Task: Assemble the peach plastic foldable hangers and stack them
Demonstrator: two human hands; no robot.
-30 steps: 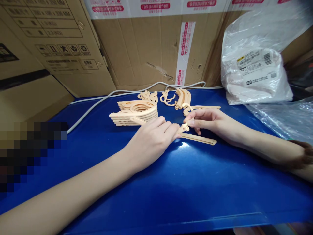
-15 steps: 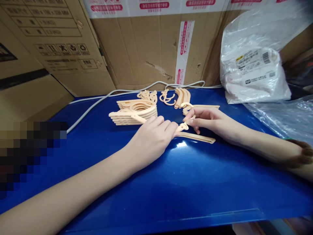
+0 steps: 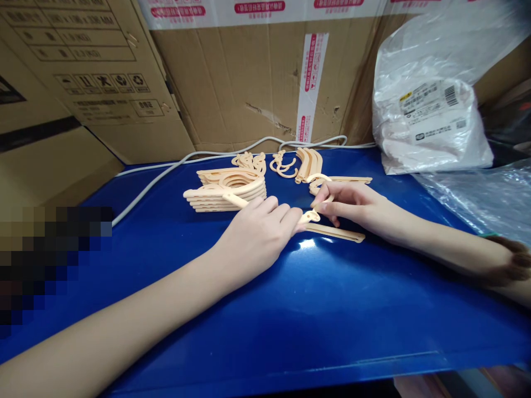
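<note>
My left hand (image 3: 261, 229) is closed around a cream plastic hanger arm (image 3: 235, 200), whose middle is hidden under the fingers. Its jointed end (image 3: 309, 217) sticks out past the thumb side. Against that end, my right hand (image 3: 357, 203) pinches a cream hanger hook (image 3: 331, 197) between thumb and fingertips. The hook's curve rises over the fingers, and its base meets the joint; how far they are engaged I cannot tell. Just below the hands lies a straight hanger piece (image 3: 338, 232). To the left, beside my left hand, stands a neat stack of folded hangers (image 3: 226, 194).
Behind the stack are small loose plastic parts (image 3: 250, 161), several hooks (image 3: 284, 166) and curved hanger arms (image 3: 309, 165). A white cable (image 3: 166, 168) crosses the blue table (image 3: 290, 320). Cardboard boxes (image 3: 232, 83) wall the back; a white plastic bag (image 3: 431, 121) stands at right.
The hook's base has turned slightly at the joint between my fingers. Both hands stay in nearly the same place, and the other parts have not moved.
</note>
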